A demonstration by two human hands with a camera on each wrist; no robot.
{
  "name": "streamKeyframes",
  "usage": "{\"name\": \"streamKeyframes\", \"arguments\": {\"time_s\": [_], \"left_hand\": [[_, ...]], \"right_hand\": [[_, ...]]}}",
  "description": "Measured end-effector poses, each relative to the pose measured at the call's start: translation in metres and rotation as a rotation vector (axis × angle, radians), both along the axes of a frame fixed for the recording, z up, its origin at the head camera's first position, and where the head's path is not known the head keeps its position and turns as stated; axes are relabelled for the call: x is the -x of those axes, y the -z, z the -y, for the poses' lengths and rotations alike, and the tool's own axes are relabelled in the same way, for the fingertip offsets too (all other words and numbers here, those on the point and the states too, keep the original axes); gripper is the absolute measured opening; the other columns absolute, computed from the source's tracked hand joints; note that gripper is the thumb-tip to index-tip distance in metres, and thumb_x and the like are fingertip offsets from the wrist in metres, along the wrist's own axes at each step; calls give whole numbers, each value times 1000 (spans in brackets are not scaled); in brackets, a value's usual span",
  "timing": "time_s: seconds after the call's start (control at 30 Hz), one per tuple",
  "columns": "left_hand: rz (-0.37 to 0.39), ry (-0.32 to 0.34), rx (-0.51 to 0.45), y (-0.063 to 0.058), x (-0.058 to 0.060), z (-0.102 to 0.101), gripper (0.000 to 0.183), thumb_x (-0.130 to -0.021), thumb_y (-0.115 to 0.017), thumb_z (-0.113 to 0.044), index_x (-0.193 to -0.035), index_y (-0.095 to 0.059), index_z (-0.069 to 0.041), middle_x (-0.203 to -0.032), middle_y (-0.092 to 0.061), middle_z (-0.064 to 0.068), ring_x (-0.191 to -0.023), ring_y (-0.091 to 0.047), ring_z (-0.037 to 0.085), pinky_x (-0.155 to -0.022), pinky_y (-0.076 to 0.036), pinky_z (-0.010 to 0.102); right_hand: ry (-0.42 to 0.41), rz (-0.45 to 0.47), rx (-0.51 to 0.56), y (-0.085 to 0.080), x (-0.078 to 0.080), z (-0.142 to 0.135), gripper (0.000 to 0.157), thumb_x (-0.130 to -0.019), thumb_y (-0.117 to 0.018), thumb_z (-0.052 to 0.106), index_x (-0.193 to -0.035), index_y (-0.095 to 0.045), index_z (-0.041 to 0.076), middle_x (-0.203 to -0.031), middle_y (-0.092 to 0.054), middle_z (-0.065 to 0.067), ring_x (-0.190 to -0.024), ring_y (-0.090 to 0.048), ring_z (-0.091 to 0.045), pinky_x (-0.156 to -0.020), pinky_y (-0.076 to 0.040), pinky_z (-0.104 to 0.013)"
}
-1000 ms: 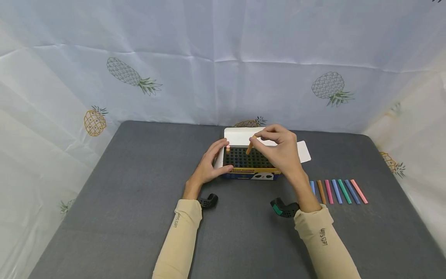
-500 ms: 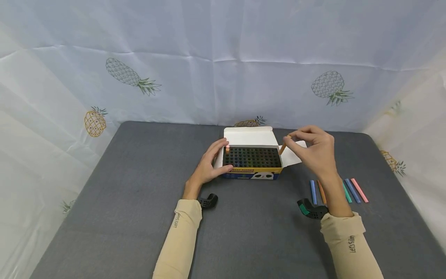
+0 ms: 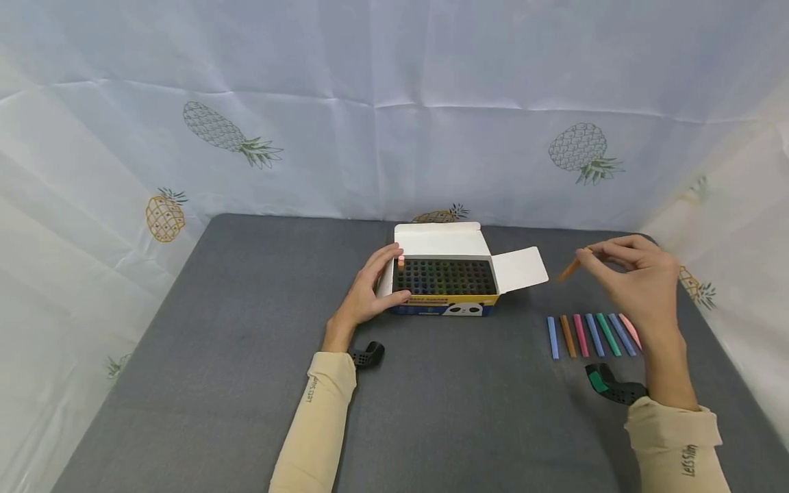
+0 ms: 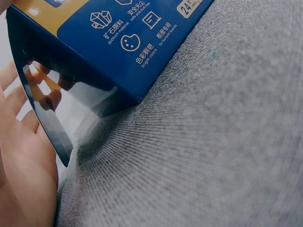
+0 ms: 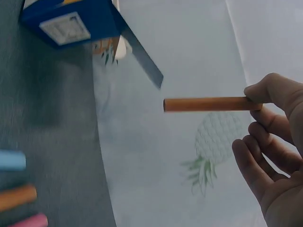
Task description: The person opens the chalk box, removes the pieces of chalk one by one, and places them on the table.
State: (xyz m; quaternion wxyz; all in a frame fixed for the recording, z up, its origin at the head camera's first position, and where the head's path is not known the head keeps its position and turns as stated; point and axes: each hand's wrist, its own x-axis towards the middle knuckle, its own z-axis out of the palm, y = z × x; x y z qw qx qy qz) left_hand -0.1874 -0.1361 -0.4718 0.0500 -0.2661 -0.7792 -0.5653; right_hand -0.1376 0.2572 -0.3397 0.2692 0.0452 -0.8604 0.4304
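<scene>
An open chalk box [image 3: 431,309] with a blue and yellow panda front stands at the middle of the table. It holds a black insert full of holes [image 3: 445,277], where a pink and an orange chalk end [image 3: 401,264] show in the left corner. My left hand [image 3: 366,291] grips the box's left end, thumb at the front and fingers toward the back. Right of the box, above the table, my right hand [image 3: 641,277] pinches an orange chalk stick [image 5: 206,104] by one end between thumb and finger. The stick's other end is free.
Several chalk sticks [image 3: 581,335] in blue, orange, pink and green lie in a row at the right. The box's white side flap [image 3: 520,270] sticks out toward them. Its lid [image 3: 440,239] stands up at the back, near a pineapple-print curtain [image 3: 345,157].
My right hand has moved right, from above the box to beyond its side flap, with the orange chalk stick still pinched. My left hand has stayed on the box.
</scene>
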Motion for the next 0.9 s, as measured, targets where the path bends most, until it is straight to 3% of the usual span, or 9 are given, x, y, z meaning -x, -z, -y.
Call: {"name": "streamKeyframes", "arguments": {"time_s": [0.13, 0.4, 0.47, 0.6, 0.7, 0.77, 0.8, 0.83, 0.9], "left_hand": [[-1, 1, -4, -1, 0, 1, 87, -88, -71, -61, -155, -44, -12, -167, -31, 11, -151, -37, 33, -119, -37, 61], [3, 11, -28, -2, 1, 2, 79, -86, -79, -20, -155, -43, -6, -166, -30, 17, -151, -36, 37, -119, -36, 63], [2, 11, -28, -3, 0, 2, 79, -86, -79, -20, -155, -43, -7, -167, -30, 16, -151, -36, 37, -119, -36, 63], [3, 11, -12, -3, 0, 2, 76, -89, -77, -34, -154, -45, -11, -167, -31, 12, -151, -37, 33, -119, -38, 60], [5, 9, -2, -1, 0, 1, 81, -90, -74, -52, -155, -44, -13, -167, -32, 11, -152, -36, 32, -120, -37, 59], [5, 2, 1, -1, -1, 1, 86, -88, -71, -62, -155, -44, -15, -167, -32, 10, -153, -36, 31, -120, -36, 59], [4, 0, 2, -1, -1, 1, 87, -88, -70, -65, -155, -45, -15, -166, -32, 9, -153, -35, 31, -120, -36, 60], [4, -3, 3, -1, -1, 0, 88, -87, -69, -66, -155, -45, -15, -166, -32, 9, -153, -35, 31, -120, -36, 60], [3, -5, 2, -1, -1, 1, 87, -88, -69, -65, -155, -45, -15, -166, -32, 9, -152, -36, 32, -120, -36, 60]], "right_hand": [[33, 30, -33, 2, -4, -15, 16, -87, -77, 0, -95, -76, -13, -89, -57, 27, -88, -55, 9, -84, -43, 2], [73, 36, -182, 17, -13, -48, 14, -86, -76, 2, -92, -77, -10, -87, -51, 37, -82, -48, 21, -76, -36, 4], [82, 18, -233, 22, -14, -58, 12, -84, -77, 2, -89, -78, -9, -85, -49, 42, -80, -45, 26, -72, -33, 4], [131, 41, -326, 33, -19, -79, 14, -85, -77, 4, -89, -78, -8, -82, -42, 52, -83, -36, 33, -87, -37, 1], [183, 125, -379, 40, -25, -96, 18, -89, -75, 7, -94, -77, -10, -81, -55, 35, -80, -29, 35, -82, -41, 1], [216, 177, -422, 44, -29, -106, 21, -90, -74, 9, -95, -76, -11, -82, -63, 10, -76, -26, 34, -62, -37, -1], [225, 200, -437, 45, -31, -110, 22, -90, -74, 9, -96, -75, -12, -84, -65, -3, -74, -24, 33, -61, -37, -3], [230, 215, -455, 47, -32, -114, 21, -90, -73, 8, -96, -75, -12, -85, -63, -17, -72, -23, 32, -54, -29, -7], [234, 243, -495, 51, -33, -119, 20, -89, -73, 7, -94, -75, -12, -89, -64, -28, -70, -23, 28, -53, -30, -12]]}}
